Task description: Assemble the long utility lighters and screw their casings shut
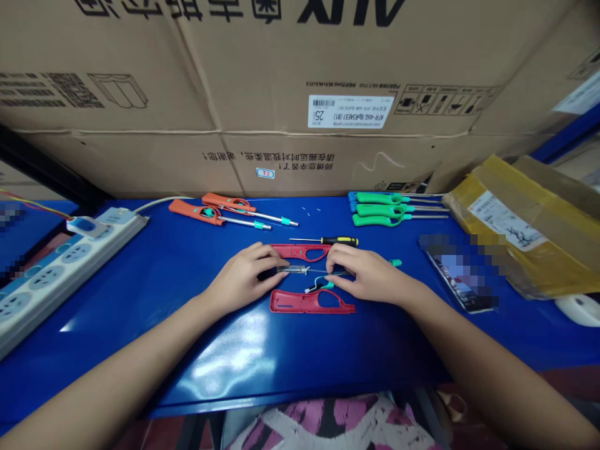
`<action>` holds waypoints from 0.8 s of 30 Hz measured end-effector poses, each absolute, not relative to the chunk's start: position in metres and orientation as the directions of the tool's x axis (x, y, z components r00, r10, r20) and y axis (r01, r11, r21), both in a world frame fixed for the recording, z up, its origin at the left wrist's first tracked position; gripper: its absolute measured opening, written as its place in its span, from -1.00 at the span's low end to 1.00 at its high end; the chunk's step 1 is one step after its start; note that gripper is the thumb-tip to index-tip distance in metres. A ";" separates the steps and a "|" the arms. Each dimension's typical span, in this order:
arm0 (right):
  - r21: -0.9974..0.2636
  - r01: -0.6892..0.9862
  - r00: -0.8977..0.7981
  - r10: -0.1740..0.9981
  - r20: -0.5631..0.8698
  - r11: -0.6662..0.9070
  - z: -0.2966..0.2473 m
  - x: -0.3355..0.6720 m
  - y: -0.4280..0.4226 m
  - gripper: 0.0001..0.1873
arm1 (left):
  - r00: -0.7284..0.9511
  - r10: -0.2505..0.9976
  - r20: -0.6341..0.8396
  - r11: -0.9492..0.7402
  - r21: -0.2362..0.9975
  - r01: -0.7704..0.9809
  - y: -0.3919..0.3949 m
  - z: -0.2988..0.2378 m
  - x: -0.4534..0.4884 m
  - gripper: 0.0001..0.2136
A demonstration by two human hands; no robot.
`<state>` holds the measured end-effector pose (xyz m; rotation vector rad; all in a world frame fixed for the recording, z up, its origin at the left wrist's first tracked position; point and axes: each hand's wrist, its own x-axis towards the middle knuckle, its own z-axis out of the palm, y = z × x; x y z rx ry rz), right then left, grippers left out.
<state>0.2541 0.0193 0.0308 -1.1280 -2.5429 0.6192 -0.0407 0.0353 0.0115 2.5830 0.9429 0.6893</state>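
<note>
My left hand [246,275] pinches the left end of a small clear fuel tank [296,269], its fingers closed around it. A thin tube [316,270] runs from the tank's right end towards my right hand [365,272], whose fingertips are pinched on it. Below the tube are a teal trigger piece [329,285] and a thin wire, partly hidden by the right fingers. One red lighter shell half [290,302] lies nearest me; the other red shell half [293,251] lies behind the tank. Beyond my right fingers, a teal tip [396,262] shows.
A black-and-yellow screwdriver [340,240] lies behind the shells. Orange lighters [197,212] are at the back left, green lighters [377,209] at the back right. A power strip [60,269] stands left; a phone [457,275] and yellow-taped carton [520,231] are right. A large cardboard box [262,75] walls the back.
</note>
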 end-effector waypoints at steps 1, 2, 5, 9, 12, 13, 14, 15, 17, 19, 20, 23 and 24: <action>-0.503 0.630 -0.641 0.762 0.095 0.592 0.031 0.254 0.019 -0.94 | 0.669 0.665 0.333 -0.738 0.433 0.518 0.035 0.011 -0.041 -0.81; -0.510 0.634 -0.624 0.774 0.106 0.581 0.030 0.254 0.020 -0.94 | 0.669 0.664 0.333 -0.739 0.432 0.517 0.035 0.011 -0.041 -0.81; -0.527 0.660 -0.550 0.822 0.146 0.535 0.026 0.254 0.022 -0.96 | 0.670 0.662 0.335 -0.740 0.431 0.516 0.035 0.010 -0.041 -0.81; -0.532 0.670 -0.506 0.843 0.183 0.518 0.020 0.255 0.025 -0.83 | 0.671 0.664 0.330 -0.738 0.434 0.517 0.035 0.010 -0.041 -0.81; -0.516 0.653 -0.531 0.821 0.210 0.554 0.019 0.255 0.026 -0.85 | 0.669 0.666 0.329 -0.736 0.437 0.517 0.035 0.011 -0.040 -0.80; -0.507 0.653 -0.541 0.815 0.208 0.563 0.019 0.255 0.025 -0.88 | 0.668 0.667 0.330 -0.735 0.438 0.517 0.035 0.011 -0.040 -0.80; -0.495 0.658 -0.549 0.811 0.200 0.568 0.020 0.255 0.025 -0.89 | 0.668 0.667 0.329 -0.735 0.438 0.518 0.034 0.012 -0.040 -0.79; -0.480 0.668 -0.556 0.810 0.186 0.568 0.020 0.255 0.024 -0.90 | 0.669 0.667 0.329 -0.735 0.437 0.518 0.034 0.012 -0.040 -0.79; -0.457 0.688 -0.562 0.812 0.157 0.564 0.023 0.255 0.023 -0.93 | 0.669 0.667 0.329 -0.735 0.435 0.520 0.034 0.013 -0.039 -0.80; -0.452 0.689 -0.570 0.808 0.145 0.567 0.025 0.255 0.022 -0.94 | 0.667 0.667 0.331 -0.736 0.433 0.521 0.034 0.013 -0.039 -0.80; -0.454 0.682 -0.580 0.802 0.142 0.573 0.026 0.256 0.022 -0.94 | 0.667 0.667 0.333 -0.736 0.432 0.521 0.034 0.012 -0.039 -0.80; -0.464 0.657 -0.612 0.780 0.131 0.594 0.029 0.256 0.022 -0.91 | 0.669 0.665 0.332 -0.738 0.429 0.520 0.034 0.011 -0.040 -0.80; -0.469 0.649 -0.622 0.773 0.128 0.599 0.029 0.255 0.022 -0.89 | 0.672 0.663 0.330 -0.739 0.428 0.520 0.034 0.011 -0.040 -0.81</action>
